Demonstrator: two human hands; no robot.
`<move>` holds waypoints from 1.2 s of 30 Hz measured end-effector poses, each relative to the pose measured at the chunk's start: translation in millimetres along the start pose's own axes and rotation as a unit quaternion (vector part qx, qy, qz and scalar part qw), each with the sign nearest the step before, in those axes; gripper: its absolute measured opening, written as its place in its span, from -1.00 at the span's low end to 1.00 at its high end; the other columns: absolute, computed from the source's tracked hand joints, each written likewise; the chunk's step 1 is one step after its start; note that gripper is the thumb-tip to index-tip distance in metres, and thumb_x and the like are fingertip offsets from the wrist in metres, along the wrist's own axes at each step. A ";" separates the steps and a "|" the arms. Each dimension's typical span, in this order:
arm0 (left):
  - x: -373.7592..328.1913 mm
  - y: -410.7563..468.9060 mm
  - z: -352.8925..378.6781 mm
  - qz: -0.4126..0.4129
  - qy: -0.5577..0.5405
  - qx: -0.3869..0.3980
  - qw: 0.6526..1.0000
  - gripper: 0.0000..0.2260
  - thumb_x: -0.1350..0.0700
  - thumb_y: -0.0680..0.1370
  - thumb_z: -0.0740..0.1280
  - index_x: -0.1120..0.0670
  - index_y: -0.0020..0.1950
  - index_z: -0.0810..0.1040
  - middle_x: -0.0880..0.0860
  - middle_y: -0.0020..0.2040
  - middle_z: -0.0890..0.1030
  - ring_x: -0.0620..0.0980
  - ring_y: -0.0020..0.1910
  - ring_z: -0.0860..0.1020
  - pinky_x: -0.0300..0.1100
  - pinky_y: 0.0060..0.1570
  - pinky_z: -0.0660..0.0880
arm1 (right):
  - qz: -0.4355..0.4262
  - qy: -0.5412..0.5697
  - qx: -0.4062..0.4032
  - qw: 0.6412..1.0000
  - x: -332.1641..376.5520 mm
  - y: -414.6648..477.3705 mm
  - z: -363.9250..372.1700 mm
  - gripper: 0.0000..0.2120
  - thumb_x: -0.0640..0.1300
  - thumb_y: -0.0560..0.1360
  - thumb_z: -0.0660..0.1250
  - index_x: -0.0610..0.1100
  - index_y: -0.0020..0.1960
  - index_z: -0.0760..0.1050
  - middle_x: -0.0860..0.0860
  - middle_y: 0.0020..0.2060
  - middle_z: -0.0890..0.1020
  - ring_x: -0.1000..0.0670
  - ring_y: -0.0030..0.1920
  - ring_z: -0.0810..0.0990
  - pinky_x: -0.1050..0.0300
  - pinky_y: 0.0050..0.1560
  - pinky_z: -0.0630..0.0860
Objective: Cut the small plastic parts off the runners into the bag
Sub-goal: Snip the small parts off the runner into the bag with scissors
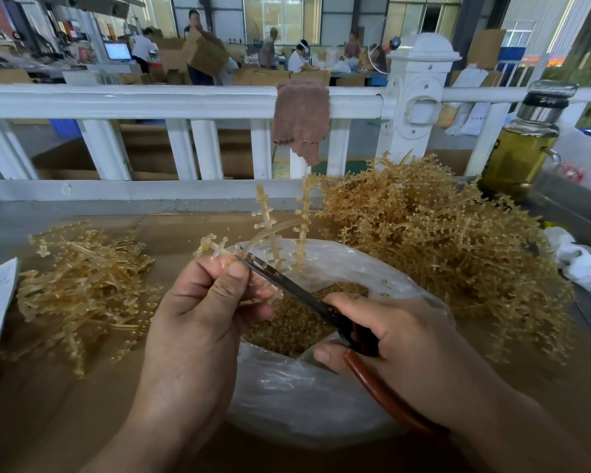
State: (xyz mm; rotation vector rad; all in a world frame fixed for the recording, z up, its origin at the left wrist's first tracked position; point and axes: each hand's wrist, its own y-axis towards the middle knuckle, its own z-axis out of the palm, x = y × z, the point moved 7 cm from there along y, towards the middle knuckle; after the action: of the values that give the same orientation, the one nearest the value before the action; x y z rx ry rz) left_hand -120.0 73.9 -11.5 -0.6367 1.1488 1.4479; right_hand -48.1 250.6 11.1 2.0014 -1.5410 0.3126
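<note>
My left hand [198, 308] pinches an amber plastic runner [270, 223] between thumb and fingers, its branches standing up over the clear plastic bag [321, 397]. My right hand [400, 346] grips scissors [287, 281] with reddish-brown handles. The blades lie along the runner just beside my left thumb. Inside the bag's open mouth lies a heap of small amber cut parts [294, 322].
A big pile of runners with parts [434, 233] fills the right of the cardboard-covered table. A flatter pile of runners [82, 288] lies at left. A glass bottle of yellow liquid [522, 148] stands far right. A white railing [185, 100] with a brown cloth [301, 121] runs behind.
</note>
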 end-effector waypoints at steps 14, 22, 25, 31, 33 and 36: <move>-1.0 3.5 -4.7 -0.006 -0.003 -0.007 1.000 -0.84 0.01 0.52 0.41 -0.08 -0.26 0.61 0.04 -0.23 0.65 -0.04 -0.17 0.66 -0.22 -0.23 0.60 | -0.012 0.004 -0.012 1.000 -3.4 -0.7 -3.5 -0.43 0.39 0.41 0.28 0.02 0.23 0.39 0.10 -0.20 0.65 0.14 -0.25 0.63 0.17 -0.34 0.50; 0.1 2.8 -5.4 -0.007 -0.002 -0.012 1.000 -0.80 0.05 0.56 0.36 -0.08 -0.27 0.62 0.02 -0.23 0.64 -0.05 -0.19 0.65 -0.22 -0.24 0.60 | -0.017 -0.001 -0.021 1.000 -5.5 -0.5 -3.0 -0.40 0.40 0.40 0.27 0.03 0.25 0.32 0.05 -0.12 0.68 0.08 -0.15 0.67 0.08 -0.24 0.56; 0.0 3.1 -4.6 -0.007 -0.002 -0.012 1.000 -0.80 0.06 0.54 0.32 -0.09 -0.28 0.62 0.02 -0.24 0.64 -0.05 -0.20 0.65 -0.23 -0.25 0.60 | -0.018 -0.002 -0.022 1.000 -4.8 -0.4 -4.4 -0.41 0.39 0.41 0.28 0.01 0.23 0.33 0.04 -0.14 0.68 0.08 -0.15 0.66 0.09 -0.24 0.54; -0.9 1.6 -4.5 -0.008 -0.002 -0.010 1.000 -0.80 0.07 0.54 0.32 -0.08 -0.28 0.61 0.02 -0.24 0.63 -0.05 -0.20 0.64 -0.22 -0.24 0.60 | -0.016 -0.003 -0.019 1.000 -4.5 -0.7 -5.2 -0.41 0.36 0.40 0.28 -0.14 0.11 0.52 0.09 -0.23 0.64 0.14 -0.27 0.62 0.14 -0.30 0.49; -0.8 1.5 -4.8 -0.012 -0.006 -0.012 1.000 -0.81 0.06 0.52 0.32 -0.07 -0.29 0.60 0.02 -0.24 0.63 -0.06 -0.21 0.63 -0.22 -0.25 0.60 | -0.012 0.000 -0.019 1.000 -4.1 -0.8 -4.7 -0.42 0.36 0.41 0.28 -0.12 0.12 0.51 0.09 -0.23 0.64 0.14 -0.27 0.62 0.13 -0.29 0.49; -0.2 1.8 -5.2 -0.019 -0.017 -0.015 1.000 -0.81 0.07 0.52 0.32 -0.07 -0.30 0.60 0.02 -0.26 0.62 -0.08 -0.24 0.62 -0.22 -0.26 0.60 | -0.013 -0.002 -0.013 1.000 -3.4 -1.1 -2.8 -0.48 0.35 0.43 0.28 -0.07 0.09 0.55 0.11 -0.27 0.61 0.14 -0.30 0.60 0.16 -0.33 0.46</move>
State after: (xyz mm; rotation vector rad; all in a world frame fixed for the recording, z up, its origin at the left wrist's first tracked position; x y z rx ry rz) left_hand -122.8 69.4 -12.7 -0.6492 1.0861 1.4402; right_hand -47.7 255.1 11.3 2.0005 -1.5139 0.2763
